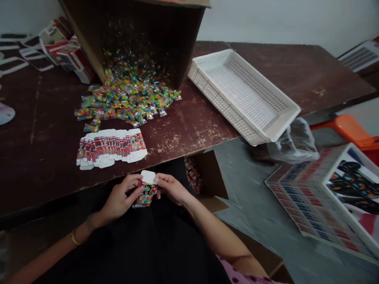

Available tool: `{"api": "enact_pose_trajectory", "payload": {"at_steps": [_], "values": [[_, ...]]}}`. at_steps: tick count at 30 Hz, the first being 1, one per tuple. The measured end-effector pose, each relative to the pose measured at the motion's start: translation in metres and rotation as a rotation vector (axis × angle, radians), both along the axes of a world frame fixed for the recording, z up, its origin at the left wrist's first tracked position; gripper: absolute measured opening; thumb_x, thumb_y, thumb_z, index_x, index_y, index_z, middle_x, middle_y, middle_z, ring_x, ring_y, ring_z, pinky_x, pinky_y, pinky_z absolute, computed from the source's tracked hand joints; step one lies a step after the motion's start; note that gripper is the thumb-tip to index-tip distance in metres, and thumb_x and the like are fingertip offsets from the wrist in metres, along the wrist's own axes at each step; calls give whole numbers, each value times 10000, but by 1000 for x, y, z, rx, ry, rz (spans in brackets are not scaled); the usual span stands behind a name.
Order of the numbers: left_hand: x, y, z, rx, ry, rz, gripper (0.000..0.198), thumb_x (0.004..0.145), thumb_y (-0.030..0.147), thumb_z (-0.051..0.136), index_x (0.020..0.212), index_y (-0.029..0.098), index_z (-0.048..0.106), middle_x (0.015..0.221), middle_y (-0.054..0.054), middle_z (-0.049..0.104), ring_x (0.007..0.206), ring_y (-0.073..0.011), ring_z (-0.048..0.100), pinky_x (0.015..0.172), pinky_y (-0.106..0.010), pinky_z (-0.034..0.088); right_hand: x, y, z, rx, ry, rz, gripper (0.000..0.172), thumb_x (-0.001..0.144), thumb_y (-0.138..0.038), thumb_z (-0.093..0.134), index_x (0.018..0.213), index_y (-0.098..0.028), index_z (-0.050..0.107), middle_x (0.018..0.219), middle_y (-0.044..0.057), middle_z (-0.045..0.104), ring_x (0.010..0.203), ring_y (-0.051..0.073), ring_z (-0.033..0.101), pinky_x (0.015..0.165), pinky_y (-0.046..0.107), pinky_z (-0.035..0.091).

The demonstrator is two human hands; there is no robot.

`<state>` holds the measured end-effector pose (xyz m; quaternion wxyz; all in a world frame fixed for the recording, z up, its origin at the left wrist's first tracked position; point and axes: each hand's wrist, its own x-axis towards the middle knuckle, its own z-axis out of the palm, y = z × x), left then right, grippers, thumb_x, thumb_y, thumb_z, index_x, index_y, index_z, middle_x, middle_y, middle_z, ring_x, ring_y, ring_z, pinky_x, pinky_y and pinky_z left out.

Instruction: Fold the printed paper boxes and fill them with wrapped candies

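Grasps box [145, 191] with left hand [121, 199] and right hand [170, 188], both pinching it, just below table [189, 126] edge.

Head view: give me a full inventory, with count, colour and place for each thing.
small carton: one, red multicolour, white flap, between both hands below table edge
flat cartons: fanned row, red-white, table front
candy packets: many, multicolour, spilling from cardboard box
cardboard box: one, brown, tipped, table back
tray: one, white, perforated, table right
table: one, dark brown
printed box: one, multicolour, lower right
left hand: gripping small carton's left side
right hand: holding its top end
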<state>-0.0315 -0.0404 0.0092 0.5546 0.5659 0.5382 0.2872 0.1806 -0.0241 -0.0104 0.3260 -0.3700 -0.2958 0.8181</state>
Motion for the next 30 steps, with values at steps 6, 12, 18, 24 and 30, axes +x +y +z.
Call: {"api": "enact_pose_trajectory", "payload": {"at_steps": [6,12,18,24,30], "values": [[-13,-17,3,-125,-4,26,295,771,296,725,1057,239,682,938,-41,768,914,-251,715,811,-295,541,-1,-11,0,-167,52,105,396,717,-474,774,860,-116,683,701,7,643,596,77,595,549,187,531],[-15,-25,2,-192,-24,-8,144,732,289,736,861,225,745,823,-25,761,770,-218,691,742,-270,516,-12,-12,-8,-283,36,220,389,599,-330,864,902,-134,717,730,-14,647,562,51,569,553,168,518],[-7,-21,0,-576,-300,179,481,716,283,720,1170,219,575,925,-48,740,827,-220,681,699,-293,509,-26,-17,2,415,-343,189,206,811,-328,704,951,-189,760,906,35,655,795,120,605,749,260,513],[-14,-19,-6,-771,-433,132,432,743,286,704,1159,180,652,1116,-126,724,1039,-267,662,816,-322,498,-31,-23,-2,525,-449,175,178,853,-303,677,957,-195,774,897,43,678,843,139,633,799,268,500],[-22,-17,-13,-642,-464,-112,483,740,187,739,1210,230,641,1202,-85,709,1137,-235,637,969,-351,454,-28,-10,-7,552,-463,201,143,846,-269,685,918,-185,775,868,42,701,808,138,648,783,269,507]]}}
